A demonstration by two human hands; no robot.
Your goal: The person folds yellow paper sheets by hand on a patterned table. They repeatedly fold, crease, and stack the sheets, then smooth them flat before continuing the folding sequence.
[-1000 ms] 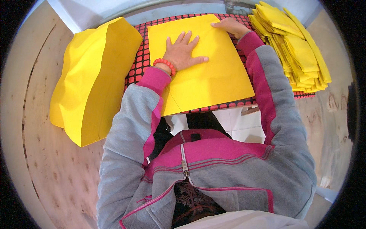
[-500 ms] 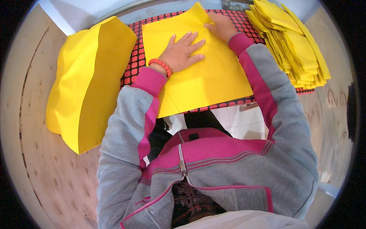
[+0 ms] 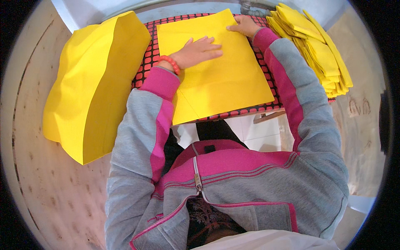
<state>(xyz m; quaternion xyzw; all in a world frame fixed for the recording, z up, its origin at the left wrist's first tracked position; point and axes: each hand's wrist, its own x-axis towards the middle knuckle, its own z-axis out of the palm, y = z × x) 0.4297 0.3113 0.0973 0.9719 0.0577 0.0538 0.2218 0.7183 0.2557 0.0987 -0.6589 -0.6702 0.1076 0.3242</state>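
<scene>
1. Yellow sheet (image 3: 225,87) is lying mostly flat, in the head view, on a red-and-black patterned table cover (image 3: 146,66), in front of the person.
2. Left hand (image 3: 198,52) is reaching palm-down over the sheet, fingers extended and thumb spread wide, gripping nothing; a red beaded bracelet (image 3: 171,62) is circling its wrist.
3. Right hand (image 3: 246,26) is touching the sheet's far right edge, thumb lying on top; whether it is pinching, I cannot tell.
4. Folded yellow pieces (image 3: 321,54) are lying stacked at right; a bulky yellow form (image 3: 79,83) is standing at left.
</scene>
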